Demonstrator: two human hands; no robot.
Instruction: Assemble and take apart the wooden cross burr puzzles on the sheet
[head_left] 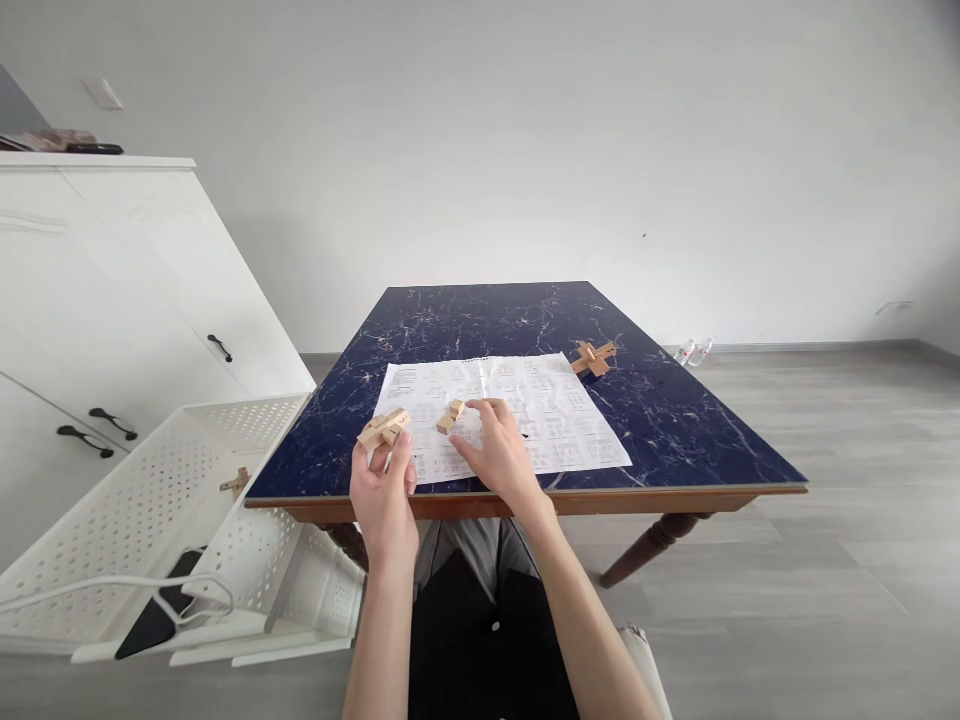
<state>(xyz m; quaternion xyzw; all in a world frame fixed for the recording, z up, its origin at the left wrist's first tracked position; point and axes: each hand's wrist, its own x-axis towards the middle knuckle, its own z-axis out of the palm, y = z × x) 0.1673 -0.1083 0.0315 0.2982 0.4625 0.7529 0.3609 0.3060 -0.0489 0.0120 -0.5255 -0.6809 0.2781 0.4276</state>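
Observation:
My left hand [384,492] is closed on a small cluster of interlocked wooden puzzle pieces [385,428], pinched between thumb and fingers just above the near left corner of a printed sheet [555,420]. A loose notched wooden puzzle piece [448,417] lies on the sheet. My right hand [496,445] is beside this piece, thumb and forefinger spread apart. The forefinger tip comes very close to the far end of the piece; whether it touches cannot be made out.
An assembled wooden cross-shaped puzzle [594,358] sits at the sheet's far right corner on the dark blue marbled table [480,315]. White perforated baskets [142,500] stand left of the table, before a white cabinet [135,270]. Plastic bottles [694,352] are on the floor at right.

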